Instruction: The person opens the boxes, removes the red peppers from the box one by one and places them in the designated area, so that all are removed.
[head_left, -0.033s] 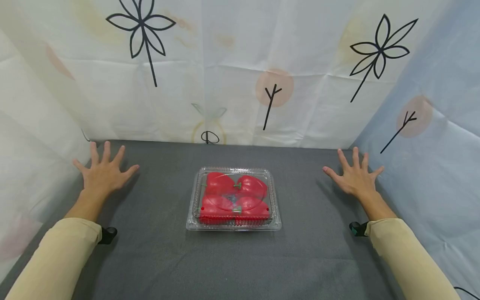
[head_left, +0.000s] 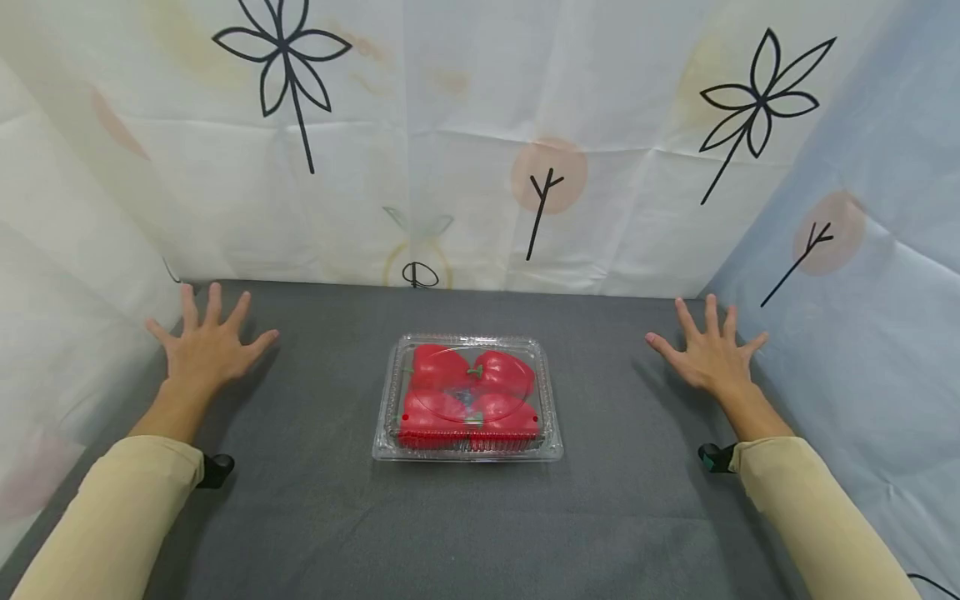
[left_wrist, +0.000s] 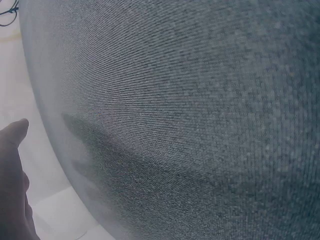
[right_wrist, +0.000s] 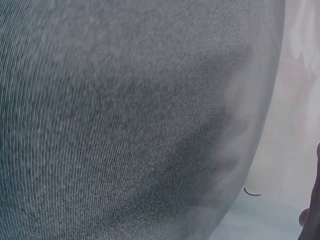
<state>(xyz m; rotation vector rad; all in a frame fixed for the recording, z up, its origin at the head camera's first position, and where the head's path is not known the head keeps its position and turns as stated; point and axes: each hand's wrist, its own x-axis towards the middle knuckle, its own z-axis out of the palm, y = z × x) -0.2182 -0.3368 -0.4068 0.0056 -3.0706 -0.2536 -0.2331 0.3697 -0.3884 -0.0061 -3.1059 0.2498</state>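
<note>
In the head view a clear plastic clamshell box (head_left: 552,425) sits on the grey cloth, its lid closed over several red bell peppers (head_left: 504,372) with green stems. To the left of the box, and well apart from it, my left hand (head_left: 206,346) spreads its fingers and holds nothing. My right hand (head_left: 711,358) does likewise on the far right. Each casts a shadow on the cloth. The left wrist view catches the thumb side of the left hand (left_wrist: 10,180) at its edge; only a sliver of the right hand (right_wrist: 312,215) enters the right wrist view.
Grey cloth (head_left: 465,533) covers the table. White patterned curtains (head_left: 450,100) stand along the back and left, with a bluish one (head_left: 885,350) at the right. Both wrists carry small black devices (head_left: 216,472). A thin black cable (head_left: 933,582) lies at the lower right.
</note>
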